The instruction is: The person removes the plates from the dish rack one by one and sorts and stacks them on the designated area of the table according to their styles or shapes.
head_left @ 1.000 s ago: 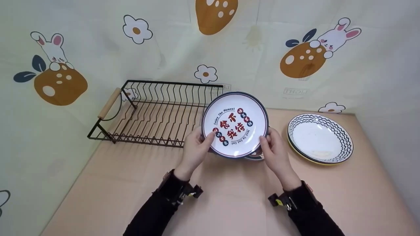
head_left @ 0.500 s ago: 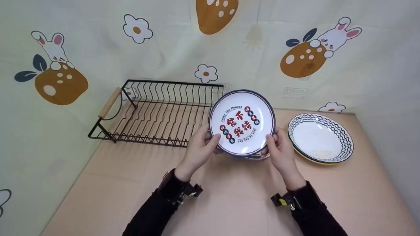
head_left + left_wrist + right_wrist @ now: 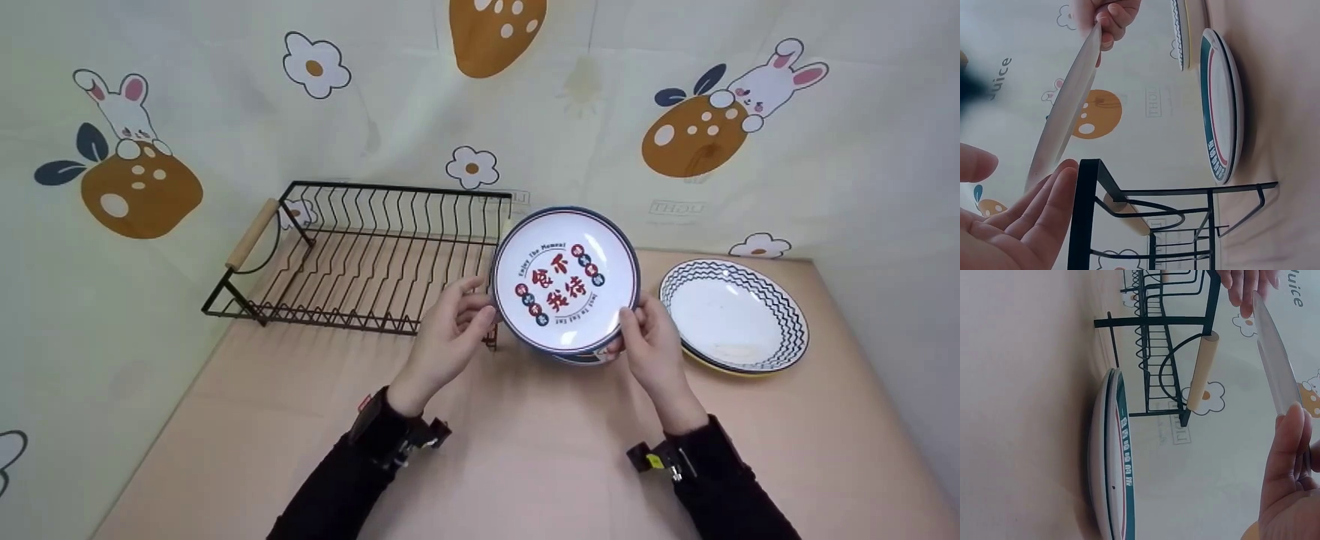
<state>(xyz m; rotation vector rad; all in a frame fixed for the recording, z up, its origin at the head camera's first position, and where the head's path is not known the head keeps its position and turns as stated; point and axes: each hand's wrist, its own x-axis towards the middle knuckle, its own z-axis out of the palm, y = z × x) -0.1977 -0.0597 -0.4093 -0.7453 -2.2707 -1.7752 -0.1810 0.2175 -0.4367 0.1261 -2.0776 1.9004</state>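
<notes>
Both hands hold a white printed plate (image 3: 564, 279) tilted up above the table (image 3: 525, 450), just right of the black wire dish rack (image 3: 360, 255): the right hand (image 3: 651, 346) pinches its lower right rim, while the left hand (image 3: 448, 330) rests loosely spread fingers against the left rim. Stiff, glossy and probably breakable, the plate is likely slippery, so opposite rim edges look the safest hold. Compared with a second ago, it sits slightly further right and the left fingers have loosened.
</notes>
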